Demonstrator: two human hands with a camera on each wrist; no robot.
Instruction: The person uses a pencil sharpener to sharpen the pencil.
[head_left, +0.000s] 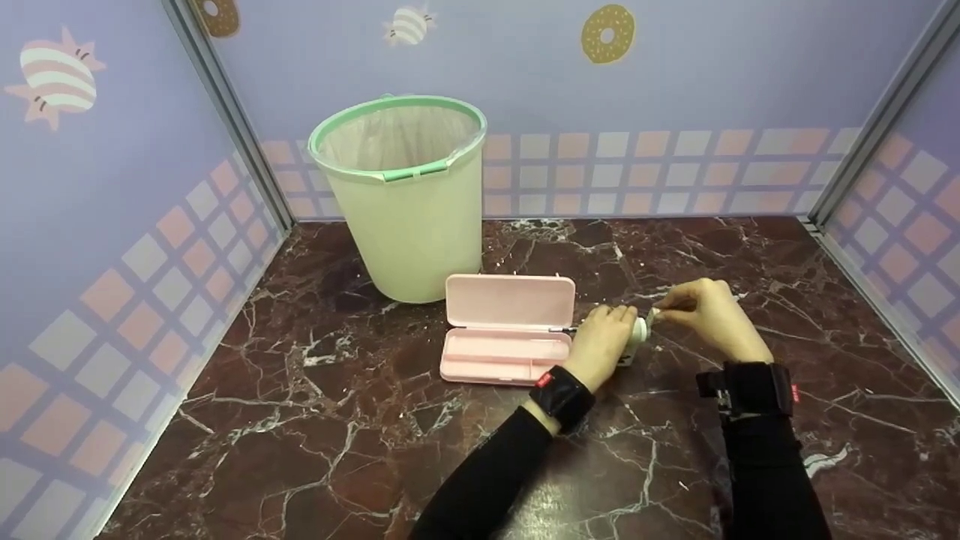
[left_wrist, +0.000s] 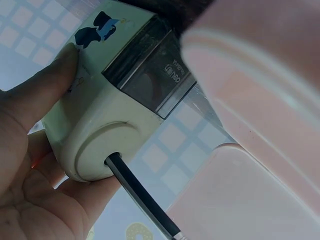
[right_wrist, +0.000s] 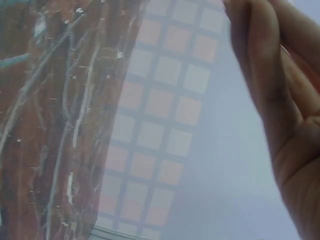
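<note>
My left hand [head_left: 600,341] grips a pale green and cream pencil sharpener [left_wrist: 90,120] on the table, its thumb and fingers on opposite sides of the body. A dark pencil [left_wrist: 140,192] sticks out of the round hole in the sharpener's front. On the other side, my right hand [head_left: 709,315] pinches the small crank handle [head_left: 652,315] between thumb and fingertips. In the right wrist view, only curled fingers [right_wrist: 265,60] show, and the handle is out of frame. The sharpener's clear dark drawer [left_wrist: 155,75] is in place.
An open pink pencil case [head_left: 510,300] lies just left of the sharpener, its lid raised at the back. Behind it stands a pale bin [head_left: 416,225] with a green rim and a plastic liner. Patterned panels [head_left: 675,90] enclose the marbled table [head_left: 337,435].
</note>
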